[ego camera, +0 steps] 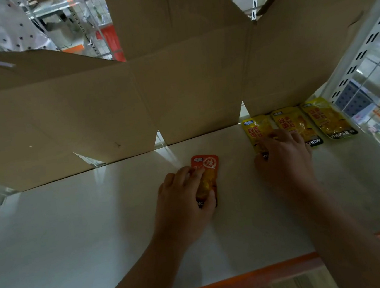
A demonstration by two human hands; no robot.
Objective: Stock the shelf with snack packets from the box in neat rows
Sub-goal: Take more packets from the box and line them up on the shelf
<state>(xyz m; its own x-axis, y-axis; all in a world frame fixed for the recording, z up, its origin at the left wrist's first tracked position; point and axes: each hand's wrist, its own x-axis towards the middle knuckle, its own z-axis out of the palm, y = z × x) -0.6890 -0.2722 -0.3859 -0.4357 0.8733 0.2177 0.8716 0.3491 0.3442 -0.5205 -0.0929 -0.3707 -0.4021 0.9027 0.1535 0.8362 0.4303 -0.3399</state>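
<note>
hands on the shelf [75, 228], cardboard box [85, 108] behind
my left hand [185, 191] grips an orange packet [207, 165]; right hand [285, 159] lies flat over yellow packets [257, 128], hiding their lower halves.

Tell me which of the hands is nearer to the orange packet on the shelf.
Left. The left hand grips the orange packet itself; the right hand rests on the yellow packets farther right, apart from the orange one.

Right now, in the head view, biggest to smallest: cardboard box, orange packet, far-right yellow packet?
Largest: cardboard box.
Unranked: orange packet and far-right yellow packet look alike; the left hand covers part of the orange one.
</note>
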